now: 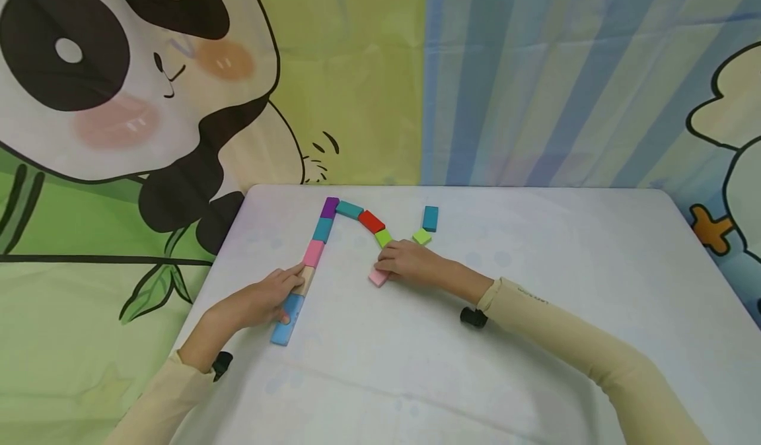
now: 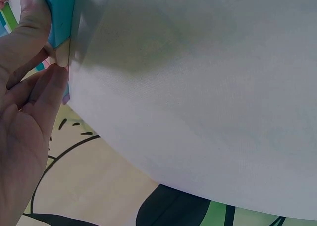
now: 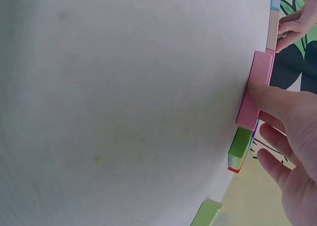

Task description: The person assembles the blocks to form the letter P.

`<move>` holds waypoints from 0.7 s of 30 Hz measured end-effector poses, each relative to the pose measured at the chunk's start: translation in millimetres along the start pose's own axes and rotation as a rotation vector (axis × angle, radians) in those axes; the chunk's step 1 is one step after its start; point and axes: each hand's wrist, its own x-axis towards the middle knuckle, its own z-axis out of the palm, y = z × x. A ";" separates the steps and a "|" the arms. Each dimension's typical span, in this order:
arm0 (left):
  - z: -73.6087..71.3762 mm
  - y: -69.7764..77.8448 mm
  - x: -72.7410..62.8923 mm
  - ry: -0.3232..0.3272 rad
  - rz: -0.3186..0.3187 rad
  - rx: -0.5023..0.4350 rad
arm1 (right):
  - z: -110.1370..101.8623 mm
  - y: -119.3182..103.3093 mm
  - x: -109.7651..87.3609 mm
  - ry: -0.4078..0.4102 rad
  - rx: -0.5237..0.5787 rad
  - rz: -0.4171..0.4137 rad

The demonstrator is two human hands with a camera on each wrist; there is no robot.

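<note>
A slanting row of blocks runs along the left part of the table: purple (image 1: 329,207), teal (image 1: 323,230), pink (image 1: 313,253), beige (image 1: 307,277) and, nearest, blue (image 1: 290,313). My left hand (image 1: 261,301) rests at this row, fingers touching the beige block and thumb by the blue one. From the purple end a second line bends right and nearer: another teal block (image 1: 349,209), a red block (image 1: 372,221) and a green block (image 1: 383,238). Beside that green block, my right hand (image 1: 416,265) pinches a second pink block (image 3: 253,92) between thumb and fingers.
A loose light-green block (image 1: 422,236) lies just beyond the right hand, with a blue-teal block (image 1: 431,218) behind it. The white table (image 1: 535,234) ends at a printed cloth (image 1: 357,102) with a panda.
</note>
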 end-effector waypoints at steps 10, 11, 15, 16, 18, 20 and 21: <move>-0.6 0.8 -0.2 -0.008 -0.010 -0.011 | -2.2 -0.6 5.1 -0.001 0.008 0.017; -0.7 0.9 -0.2 -0.010 -0.013 -0.012 | -2.3 -0.5 5.7 -0.003 0.006 0.020; 0.2 0.1 0.1 -0.011 -0.012 -0.005 | -2.5 -0.5 8.0 -0.003 0.004 0.026; 0.4 -0.2 0.1 -0.009 -0.008 -0.002 | -2.4 -0.6 8.3 -0.001 0.000 0.025; 0.7 -0.4 -0.1 -0.006 -0.003 0.002 | -1.8 -0.4 8.8 0.005 0.000 0.024; 0.8 -0.5 -0.5 -0.004 0.001 0.006 | -1.1 -0.3 9.2 0.005 0.001 0.024; 0.6 -0.5 -0.5 -0.005 0.000 0.004 | -0.8 0.0 9.2 0.003 0.004 0.024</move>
